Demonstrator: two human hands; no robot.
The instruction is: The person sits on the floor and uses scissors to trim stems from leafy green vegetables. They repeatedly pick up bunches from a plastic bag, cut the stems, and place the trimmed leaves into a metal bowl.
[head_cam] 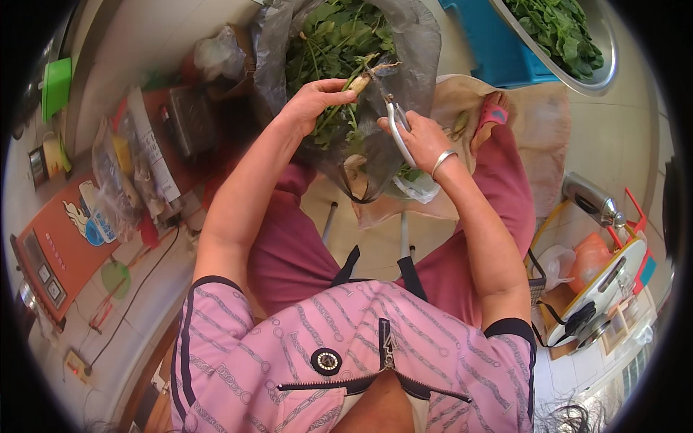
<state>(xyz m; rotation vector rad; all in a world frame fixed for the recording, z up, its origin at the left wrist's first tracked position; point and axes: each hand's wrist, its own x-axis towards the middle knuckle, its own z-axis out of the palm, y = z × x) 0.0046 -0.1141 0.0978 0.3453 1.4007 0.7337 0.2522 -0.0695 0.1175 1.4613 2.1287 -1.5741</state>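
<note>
My left hand (316, 104) holds a pale root (359, 83) with thin rootlets and green leafy stems, above a grey plastic bag (417, 48). In my right hand (419, 138) are scissors (399, 127) with light-coloured handles, their blades beside the root's tip. I cannot tell whether the blades touch it. Leafy greens (338, 40) fill much of the bag. Near the bag's lower edge lies a pale brown piece (355, 176), its kind unclear. Below my right hand, a small clear plastic bag (419, 187) has some green leaves in it.
A metal basin (610, 54) of green leaves stands at the upper right by a blue plastic stool or crate (487, 46). A beige cloth (541, 119) lies under my foot. At the right is a metal flask (590, 197); at the left, an orange-red appliance or box (70, 243).
</note>
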